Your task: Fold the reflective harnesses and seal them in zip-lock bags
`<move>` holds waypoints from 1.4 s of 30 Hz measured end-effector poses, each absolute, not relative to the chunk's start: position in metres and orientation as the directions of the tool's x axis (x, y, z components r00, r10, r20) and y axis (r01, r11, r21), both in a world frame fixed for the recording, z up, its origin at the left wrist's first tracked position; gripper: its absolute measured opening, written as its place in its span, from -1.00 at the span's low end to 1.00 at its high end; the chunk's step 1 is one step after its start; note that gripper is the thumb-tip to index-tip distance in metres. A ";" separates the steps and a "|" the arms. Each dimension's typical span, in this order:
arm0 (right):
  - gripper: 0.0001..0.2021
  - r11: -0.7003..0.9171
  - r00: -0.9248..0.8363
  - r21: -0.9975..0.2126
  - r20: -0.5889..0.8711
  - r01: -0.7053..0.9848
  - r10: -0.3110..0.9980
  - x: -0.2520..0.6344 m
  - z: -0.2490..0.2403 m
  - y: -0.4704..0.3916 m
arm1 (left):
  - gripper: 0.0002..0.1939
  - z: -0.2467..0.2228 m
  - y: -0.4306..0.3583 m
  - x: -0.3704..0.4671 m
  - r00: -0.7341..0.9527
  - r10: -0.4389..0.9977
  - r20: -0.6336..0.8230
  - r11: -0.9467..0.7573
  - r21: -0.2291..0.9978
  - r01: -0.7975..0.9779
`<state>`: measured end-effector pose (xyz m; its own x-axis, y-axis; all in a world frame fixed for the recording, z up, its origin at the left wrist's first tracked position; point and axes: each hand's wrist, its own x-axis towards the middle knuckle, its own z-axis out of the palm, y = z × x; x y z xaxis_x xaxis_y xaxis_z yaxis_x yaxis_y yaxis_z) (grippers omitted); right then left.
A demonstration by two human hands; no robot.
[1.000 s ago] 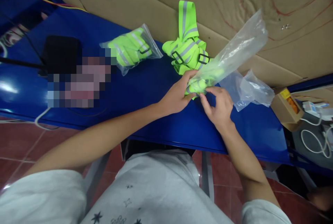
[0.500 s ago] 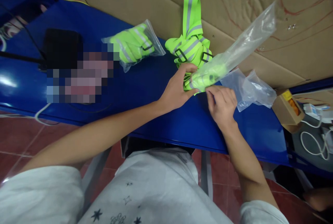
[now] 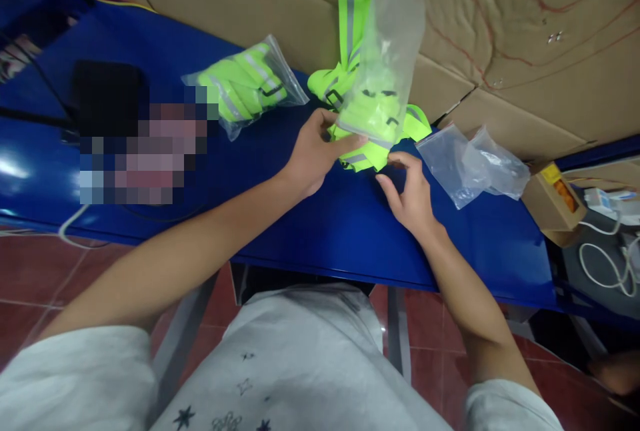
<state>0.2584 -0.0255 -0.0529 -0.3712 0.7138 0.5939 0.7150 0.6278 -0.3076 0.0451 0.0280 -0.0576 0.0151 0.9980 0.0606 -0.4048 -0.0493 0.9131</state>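
Left hand: clasping clear bag and lime webbing between thumb and fingers, near the lower edge of the plastic.
Right hand: thumb and forefinger parted, poised at the webbing's near edge; contact impossible to tell.
Plastic: raised upright above the bench, with lime material and dark buckles showing through or within; exact layering unclear.
Loose straps: looped upward behind the plastic, gray-striped, partly hidden.
Zip bag: lying farther left on the blue surface, packed with matching straps.
Flat bags: lying right of the webbing, transparent, overlapping.
Cardboard box: standing near the right end, beside the flat bags.
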 end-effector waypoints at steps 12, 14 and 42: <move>-0.90 0.654 -0.109 -0.523 0.730 0.547 0.675 0.261 -0.052 -0.022 | -0.45 -0.054 0.014 0.049 0.287 0.948 -0.140 0.288 0.762 -0.579; -0.93 0.646 -0.150 -0.518 0.704 0.561 0.694 0.257 -0.052 -0.024 | -0.48 -0.054 0.014 0.049 0.243 0.957 -0.156 0.274 0.754 -0.597; -0.23 0.622 -0.351 -0.353 0.588 0.699 0.729 0.257 -0.050 -0.027 | -0.57 -0.053 -0.001 0.059 0.360 0.883 -0.301 0.468 0.621 -0.628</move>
<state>0.2572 -0.0268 -0.0497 -0.3510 0.7287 0.5881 0.6990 0.6218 -0.3532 0.0594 -0.0008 -0.0528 0.3603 0.8830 -0.3007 -0.6283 0.4680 0.6215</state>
